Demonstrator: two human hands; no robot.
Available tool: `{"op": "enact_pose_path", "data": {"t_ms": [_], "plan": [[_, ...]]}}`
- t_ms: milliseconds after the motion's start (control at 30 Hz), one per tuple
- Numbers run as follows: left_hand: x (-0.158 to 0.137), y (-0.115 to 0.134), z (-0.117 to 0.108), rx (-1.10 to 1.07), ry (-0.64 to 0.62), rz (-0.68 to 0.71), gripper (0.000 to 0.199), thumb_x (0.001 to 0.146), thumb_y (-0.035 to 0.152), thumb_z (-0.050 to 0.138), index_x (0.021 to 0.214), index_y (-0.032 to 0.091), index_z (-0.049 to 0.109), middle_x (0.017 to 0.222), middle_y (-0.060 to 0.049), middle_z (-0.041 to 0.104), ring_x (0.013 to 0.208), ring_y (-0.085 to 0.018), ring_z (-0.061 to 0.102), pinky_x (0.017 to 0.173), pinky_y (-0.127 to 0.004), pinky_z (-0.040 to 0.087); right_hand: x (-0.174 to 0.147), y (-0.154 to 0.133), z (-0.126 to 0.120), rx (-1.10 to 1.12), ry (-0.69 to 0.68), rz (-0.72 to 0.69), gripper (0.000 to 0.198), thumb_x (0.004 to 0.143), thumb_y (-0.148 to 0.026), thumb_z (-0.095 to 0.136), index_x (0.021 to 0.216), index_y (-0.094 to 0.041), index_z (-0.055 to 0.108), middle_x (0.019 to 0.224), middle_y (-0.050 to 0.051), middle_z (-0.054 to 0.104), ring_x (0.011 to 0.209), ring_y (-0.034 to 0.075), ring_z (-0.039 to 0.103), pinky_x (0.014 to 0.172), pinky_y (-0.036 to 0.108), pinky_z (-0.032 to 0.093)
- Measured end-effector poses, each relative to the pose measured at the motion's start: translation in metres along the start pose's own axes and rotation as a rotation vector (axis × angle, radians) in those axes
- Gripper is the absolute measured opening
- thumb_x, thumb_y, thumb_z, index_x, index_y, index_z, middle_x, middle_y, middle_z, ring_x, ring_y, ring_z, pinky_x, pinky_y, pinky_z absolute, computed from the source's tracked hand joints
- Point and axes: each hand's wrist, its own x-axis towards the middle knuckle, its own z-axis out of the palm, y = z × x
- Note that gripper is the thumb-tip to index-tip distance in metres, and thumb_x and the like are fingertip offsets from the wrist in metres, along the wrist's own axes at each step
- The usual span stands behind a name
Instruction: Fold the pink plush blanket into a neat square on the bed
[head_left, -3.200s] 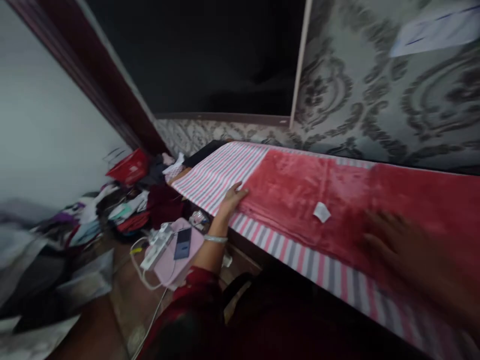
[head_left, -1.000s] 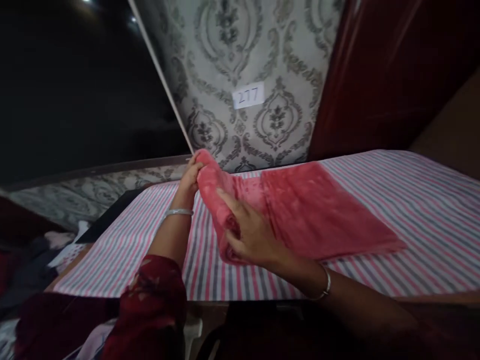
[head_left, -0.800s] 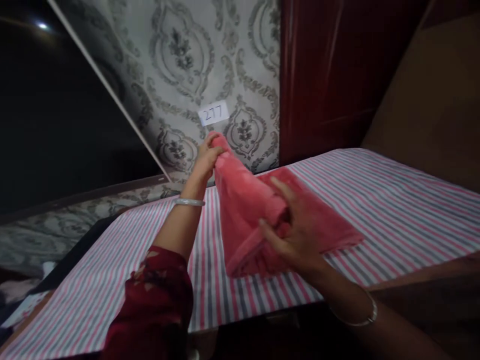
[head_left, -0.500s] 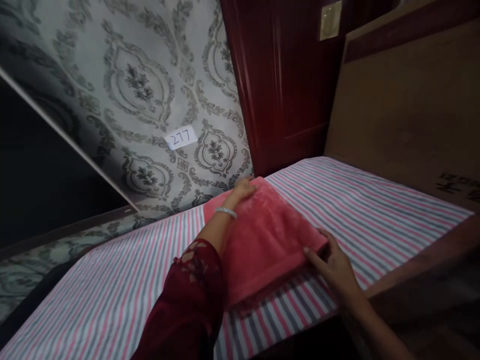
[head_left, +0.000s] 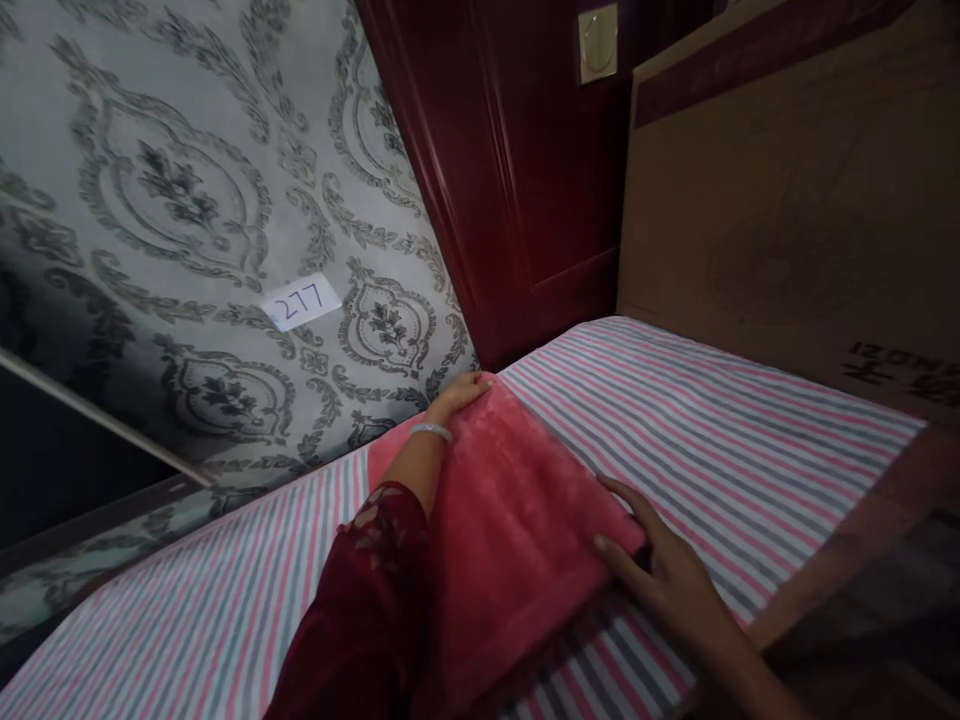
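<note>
A folded pink fleece cloth point(head_left: 517, 520) lies flat on a table covered with a pink, grey and white striped sheet point(head_left: 720, 420). My left hand point(head_left: 461, 392) rests on the cloth's far corner, close to the wall, fingers laid flat. A bangle sits on that wrist and a dark red sleeve covers the forearm. My right hand point(head_left: 660, 570) touches the cloth's near right corner, fingers spread along its edge. Neither hand lifts the cloth.
Patterned grey wallpaper point(head_left: 187, 200) with a small label reading 277 point(head_left: 301, 300) stands behind the table. A dark red door point(head_left: 525, 170) is at the back. A large cardboard box point(head_left: 787, 200) borders the table's right side. The table's wooden edge point(head_left: 847, 550) runs at the right.
The cloth lay spread out at first. Both hands lifted its left half and folded it over to the right. The hands now rest on the folded cloth's corners, and my view has turned right.
</note>
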Motion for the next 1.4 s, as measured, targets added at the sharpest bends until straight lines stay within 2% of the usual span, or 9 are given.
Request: {"op": "enact_pose_path", "data": {"t_ms": [167,333,600,700,867,1000,1067,1200,1400], "plan": [[0.008,-0.007,0.003,-0.093,-0.075,0.03,0.014,0.071,0.029,0.062,0.08,0.019,0.064,0.074,0.0,0.065,0.071,-0.017,0.059,0.068,-0.027,0.049,-0.005,0.012,0.003,0.0,-0.012,-0.005,0.06,0.085,-0.048,0.057,0.14,-0.025,0.05,0.127,0.008,0.066,0.111,0.029,0.066,0.095,0.041,0.054],[0.005,-0.009,0.009,-0.155,0.012,0.122,0.01,0.072,0.023,0.059,0.081,0.02,0.057,0.078,0.002,0.06,0.077,-0.015,0.056,0.074,-0.026,0.048,-0.005,0.011,0.002,0.038,0.006,0.012,0.059,0.084,-0.049,0.058,0.137,-0.025,0.054,0.13,0.009,0.064,0.114,0.029,0.065,0.098,0.042,0.052],[0.008,-0.002,-0.048,-0.06,0.241,0.137,0.015,0.082,0.036,0.062,0.089,0.024,0.055,0.071,0.002,0.055,0.086,-0.02,0.055,0.081,-0.031,0.047,0.001,-0.036,-0.005,0.41,-0.052,0.048,0.05,0.083,-0.04,0.064,0.131,-0.03,0.06,0.135,0.007,0.061,0.119,0.029,0.061,0.094,0.038,0.054],[0.014,0.0,-0.042,0.027,0.217,0.094,0.015,0.077,0.028,0.067,0.084,0.023,0.055,0.069,0.002,0.056,0.085,-0.021,0.056,0.081,-0.032,0.046,0.007,-0.026,-0.002,0.456,-0.056,0.136,0.049,0.082,-0.045,0.063,0.127,-0.026,0.061,0.121,0.008,0.067,0.105,0.028,0.067,0.083,0.037,0.057],[0.016,-0.01,0.007,0.054,0.063,0.058,0.005,0.075,0.021,0.061,0.077,0.02,0.056,0.075,0.0,0.06,0.08,-0.019,0.057,0.08,-0.031,0.047,0.005,0.01,-0.002,0.178,0.013,0.167,0.047,0.08,-0.051,0.061,0.119,-0.024,0.064,0.087,0.004,0.072,0.075,0.027,0.069,0.065,0.038,0.058],[0.019,-0.02,0.014,0.042,-0.004,0.033,0.014,0.08,0.028,0.057,0.089,0.018,0.06,0.089,-0.002,0.065,0.088,-0.019,0.06,0.084,-0.03,0.048,0.0,0.016,-0.007,-0.066,-0.03,0.127,0.045,0.084,-0.053,0.056,0.114,-0.021,0.063,0.073,0.002,0.069,0.055,0.022,0.062,0.058,0.036,0.055],[0.023,-0.024,0.009,0.043,-0.043,0.014,0.021,0.08,0.033,0.058,0.094,0.018,0.062,0.094,-0.003,0.067,0.093,-0.02,0.061,0.085,-0.03,0.048,0.002,0.013,-0.008,-0.15,-0.007,0.062,0.042,0.087,-0.053,0.052,0.109,-0.02,0.063,0.078,0.005,0.07,0.06,0.022,0.064,0.062,0.036,0.055],[0.028,-0.029,0.003,0.06,-0.117,-0.076,0.034,0.078,0.05,0.062,0.089,0.018,0.067,0.088,-0.005,0.07,0.088,-0.023,0.064,0.077,-0.031,0.051,0.009,0.015,-0.009,-0.273,0.076,-0.088,0.043,0.087,-0.055,0.049,0.107,-0.02,0.065,0.105,0.011,0.071,0.098,0.029,0.067,0.085,0.043,0.055],[0.029,-0.023,0.006,0.089,-0.127,-0.177,0.04,0.065,0.053,0.076,0.073,0.015,0.065,0.071,-0.005,0.066,0.074,-0.022,0.064,0.062,-0.027,0.048,0.014,0.027,-0.017,-0.303,-0.132,0.059,0.066,0.084,-0.065,0.046,0.127,-0.017,0.06,0.115,0.014,0.071,0.103,0.032,0.068,0.087,0.045,0.055]]}}
